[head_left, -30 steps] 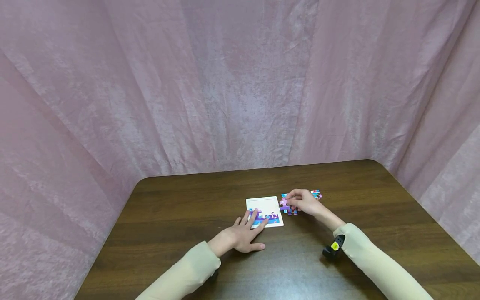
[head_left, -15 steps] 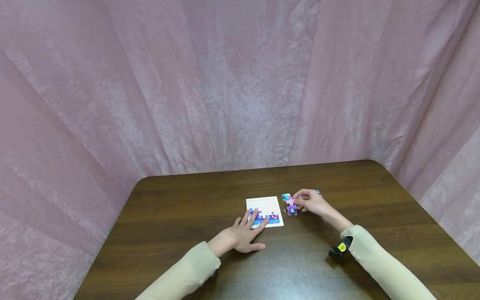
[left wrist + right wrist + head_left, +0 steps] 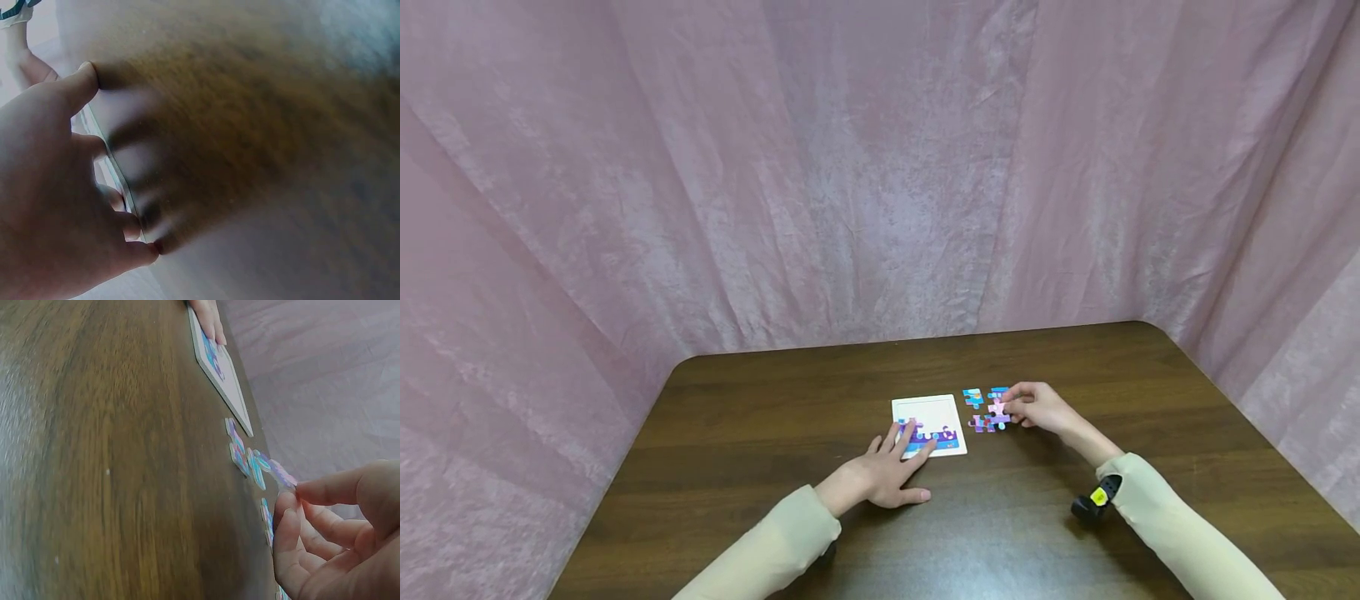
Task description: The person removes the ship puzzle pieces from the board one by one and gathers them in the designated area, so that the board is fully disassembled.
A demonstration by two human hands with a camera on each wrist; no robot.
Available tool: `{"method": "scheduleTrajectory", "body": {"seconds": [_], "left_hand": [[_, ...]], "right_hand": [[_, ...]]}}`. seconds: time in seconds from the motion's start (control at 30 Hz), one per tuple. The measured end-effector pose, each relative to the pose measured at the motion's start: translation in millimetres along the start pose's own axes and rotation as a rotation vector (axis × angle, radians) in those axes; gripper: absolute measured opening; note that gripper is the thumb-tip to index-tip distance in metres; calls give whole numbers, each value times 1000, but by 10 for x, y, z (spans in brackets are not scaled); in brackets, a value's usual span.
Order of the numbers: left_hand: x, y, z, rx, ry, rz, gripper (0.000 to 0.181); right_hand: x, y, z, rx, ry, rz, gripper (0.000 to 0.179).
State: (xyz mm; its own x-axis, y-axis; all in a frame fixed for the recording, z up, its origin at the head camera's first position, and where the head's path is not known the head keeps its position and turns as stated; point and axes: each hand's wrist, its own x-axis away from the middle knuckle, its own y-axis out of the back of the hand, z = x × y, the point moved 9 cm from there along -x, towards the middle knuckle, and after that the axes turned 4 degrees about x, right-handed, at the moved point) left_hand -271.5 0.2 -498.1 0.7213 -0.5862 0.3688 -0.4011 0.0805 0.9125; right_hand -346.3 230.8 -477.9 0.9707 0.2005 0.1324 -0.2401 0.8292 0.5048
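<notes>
Pink puzzle piece (image 3: 997,409), its long axis unclear, is pinched by the right hand (image 3: 1039,409), rightward from the white tray (image 3: 936,411) where the left hand (image 3: 889,478) rests outspread.

The desk (image 3: 737,433) looks like dark grained wood, smooth, with a sheen that turns to glossy glare well away from its far edge. Beyond that edge the pink curtain (image 3: 887,167) is cloth like crushed velvet, mottled with shiny patches. Between the desk's left and right edges, the white puzzle board (image 3: 936,412) is smooth and mostly matt; whether card or thin wood, I cannot tell. Nearer the right edge, the puzzle pieces (image 3: 973,396) have smooth printed faces. The pale sleeves (image 3: 1180,525) are matt cloth, and the black wrist device (image 3: 1087,508) looks like plastic
</notes>
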Motion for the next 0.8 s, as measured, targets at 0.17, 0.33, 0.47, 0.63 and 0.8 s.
{"method": "scheduleTrajectory", "body": {"seconds": [0.17,0.33,0.47,0.63,0.8], "left_hand": [[-2,2,4,-1,3,3,77],[-3,-3,9,6,-3,3,77],[-10,-1,14,5,-3,-3,77],[-3,-11,6,11,-7,1,76],[5,-8,5,11,-6,2,77]], "right_hand": [[22,46,-35,16,-23,-7,22],[18,80,-88,43,-31,-22,21],[8,99,-122,53,-32,-39,20],[10,117,-139,102,-39,-62,18],[8,150,-120,235,-17,-127,18]]}}
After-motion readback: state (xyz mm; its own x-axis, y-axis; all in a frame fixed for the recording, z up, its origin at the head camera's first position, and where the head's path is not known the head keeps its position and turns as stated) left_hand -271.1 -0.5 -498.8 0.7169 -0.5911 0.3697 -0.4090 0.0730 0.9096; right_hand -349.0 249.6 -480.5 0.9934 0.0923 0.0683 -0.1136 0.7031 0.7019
